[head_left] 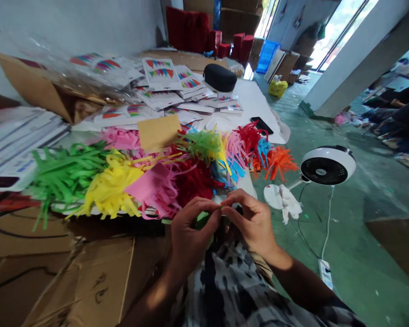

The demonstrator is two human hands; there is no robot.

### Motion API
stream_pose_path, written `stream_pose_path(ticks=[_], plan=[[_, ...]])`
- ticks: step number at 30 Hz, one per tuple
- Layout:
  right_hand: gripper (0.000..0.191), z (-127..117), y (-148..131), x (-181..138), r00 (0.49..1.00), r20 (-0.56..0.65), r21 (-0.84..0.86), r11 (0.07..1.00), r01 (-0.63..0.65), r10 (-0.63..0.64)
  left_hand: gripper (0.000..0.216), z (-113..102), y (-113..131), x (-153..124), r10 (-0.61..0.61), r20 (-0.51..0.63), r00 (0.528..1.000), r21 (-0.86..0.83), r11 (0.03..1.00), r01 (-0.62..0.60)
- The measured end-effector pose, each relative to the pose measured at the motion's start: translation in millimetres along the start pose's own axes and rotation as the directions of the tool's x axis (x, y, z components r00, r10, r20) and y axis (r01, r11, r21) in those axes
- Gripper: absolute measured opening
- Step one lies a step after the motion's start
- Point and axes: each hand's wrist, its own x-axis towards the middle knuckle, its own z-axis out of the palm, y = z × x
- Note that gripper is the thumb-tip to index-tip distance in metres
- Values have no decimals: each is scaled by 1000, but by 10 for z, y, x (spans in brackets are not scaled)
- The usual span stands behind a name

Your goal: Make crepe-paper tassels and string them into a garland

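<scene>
In front of my body, my left hand (pixel 195 229) and my right hand (pixel 254 222) meet with thumbs and index fingers pinched together. Whatever sits between the fingertips is too small to make out. A bit of green (pixel 202 219) shows within the curl of my left hand. Just beyond lie fringed paper tassels: a dark red bunch (pixel 194 181), a pink bunch (pixel 160 193), a yellow bunch (pixel 114 184) and a green bunch (pixel 70 168). Farther right are a light green bunch (pixel 204 144) and an orange bunch (pixel 281 161).
Flat packs with printed bunting (pixel 162 75) pile up behind the tassels, near a black case (pixel 220 77) and a phone (pixel 261 125). A yellow card (pixel 159 131) lies on the tassels. A white fan (pixel 327 165) stands at right. Cardboard (pixel 98 277) is at lower left.
</scene>
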Motion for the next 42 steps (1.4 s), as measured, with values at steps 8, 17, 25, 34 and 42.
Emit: stream_pose_path(ticks=[8, 17, 25, 34, 42], plan=[[3, -76, 41, -29, 999, 11, 143, 989, -32, 31, 9, 47, 54, 8, 72, 43, 996, 63, 995, -75], [5, -130, 0, -103, 1000, -15, 31, 999, 22, -21, 8, 99, 98, -10, 101, 35, 994, 113, 988, -104], [4, -171, 17, -104, 1000, 5, 30, 1000, 4, -4, 7, 135, 115, 7, 141, 27, 990, 167, 976, -143], [9, -185, 83, -106, 994, -110, -3, 1000, -9, 9, 11, 149, 57, 15, -210, 142, 967, 19, 978, 209], [12, -253, 139, -77, 992, 1, 66, 990, -123, 123, 13, 176, 27, 37, -200, 117, 973, 38, 980, 197]])
